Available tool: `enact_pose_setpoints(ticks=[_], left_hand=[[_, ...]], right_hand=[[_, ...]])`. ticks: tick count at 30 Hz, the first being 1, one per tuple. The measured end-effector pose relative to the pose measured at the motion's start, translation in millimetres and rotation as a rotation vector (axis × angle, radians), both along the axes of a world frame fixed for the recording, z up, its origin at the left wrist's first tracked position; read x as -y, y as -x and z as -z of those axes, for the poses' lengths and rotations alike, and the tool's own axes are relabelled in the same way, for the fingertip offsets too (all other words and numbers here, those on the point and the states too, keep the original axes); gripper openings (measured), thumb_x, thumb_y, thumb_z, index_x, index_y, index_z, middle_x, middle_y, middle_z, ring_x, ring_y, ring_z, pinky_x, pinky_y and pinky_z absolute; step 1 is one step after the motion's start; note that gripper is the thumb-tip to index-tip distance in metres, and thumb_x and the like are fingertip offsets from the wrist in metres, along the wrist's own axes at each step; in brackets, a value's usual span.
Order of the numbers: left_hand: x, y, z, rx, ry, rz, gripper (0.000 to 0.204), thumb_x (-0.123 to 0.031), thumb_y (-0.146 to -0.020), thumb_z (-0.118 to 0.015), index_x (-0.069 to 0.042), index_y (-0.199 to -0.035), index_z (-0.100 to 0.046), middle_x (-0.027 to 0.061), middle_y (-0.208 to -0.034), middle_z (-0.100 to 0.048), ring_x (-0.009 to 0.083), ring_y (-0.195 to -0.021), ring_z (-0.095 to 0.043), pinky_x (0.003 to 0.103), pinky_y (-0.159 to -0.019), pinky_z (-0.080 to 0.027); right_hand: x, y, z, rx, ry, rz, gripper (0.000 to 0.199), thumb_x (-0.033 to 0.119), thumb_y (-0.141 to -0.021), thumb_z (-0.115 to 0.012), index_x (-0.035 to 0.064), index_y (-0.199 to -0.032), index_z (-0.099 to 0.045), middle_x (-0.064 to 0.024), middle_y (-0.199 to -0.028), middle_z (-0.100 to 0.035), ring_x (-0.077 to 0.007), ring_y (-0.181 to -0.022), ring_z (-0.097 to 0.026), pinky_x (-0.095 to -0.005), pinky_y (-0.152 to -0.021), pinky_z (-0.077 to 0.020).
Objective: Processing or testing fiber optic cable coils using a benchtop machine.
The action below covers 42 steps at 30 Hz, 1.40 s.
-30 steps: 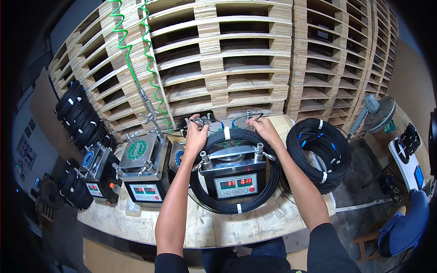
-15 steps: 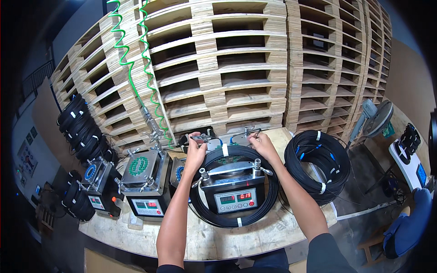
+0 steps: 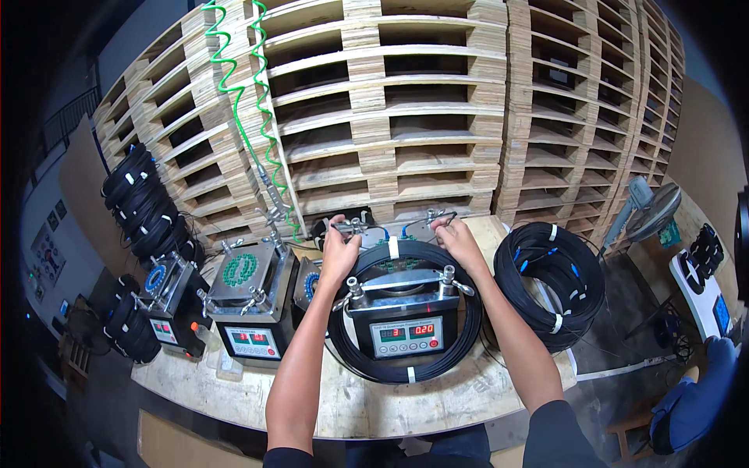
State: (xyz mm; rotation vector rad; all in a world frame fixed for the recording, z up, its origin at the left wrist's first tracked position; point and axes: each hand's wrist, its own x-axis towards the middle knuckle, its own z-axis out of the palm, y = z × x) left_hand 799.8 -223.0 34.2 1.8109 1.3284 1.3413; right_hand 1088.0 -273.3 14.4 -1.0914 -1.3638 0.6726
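In front of me stands a polishing machine point(image 3: 406, 340) with a metal top, corner clamps and a red-lit display. A coil of black cable point(image 3: 462, 347), bound with white ties, loops around its front, and blue-ended leads run to the plate behind. My left hand point(image 3: 340, 251) reaches to the rear left clamp, fingers closed around what looks like its dark lever. At the rear right clamp my right hand point(image 3: 459, 239) pinches a similar dark lever. Both grips are partly hidden by the fingers. The front clamps point(image 3: 448, 281) are untouched.
Two similar machines point(image 3: 248, 304) point(image 3: 166, 300) stand to the left, near a small orange-capped bottle point(image 3: 198, 331). Another black cable coil point(image 3: 555, 321) lies right. Stacked pallets point(image 3: 367, 125) rise behind, with green spiral hoses point(image 3: 231, 78). A fan point(image 3: 654, 210) and a person's blue sleeve point(image 3: 698, 394) are at right.
My view has shifted slightly, moving the background rightward. Both hands remain at the rear clamps, with the left fingers slightly turned. The red digits on the machine's display have changed.
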Motion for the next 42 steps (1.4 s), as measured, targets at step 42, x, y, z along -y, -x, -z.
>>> enact_pose_setpoints(ticks=[42], left_hand=[[0.0,2.8,-4.6,-0.051,0.078,-0.052,0.081,-0.018,-0.085,-0.061,0.005,-0.154,-0.026,0.0184,-0.098,-0.070,0.0328,-0.099,-0.068,0.039,-0.097,-0.049]], right_hand=[[4.4,4.3,-12.0,-0.029,0.022,-0.037,0.036,0.023,-0.096,-0.063,-0.0015,-0.123,-0.065,-0.0067,-0.089,-0.067,-0.0124,-0.074,-0.062,-0.0266,-0.069,-0.0520]])
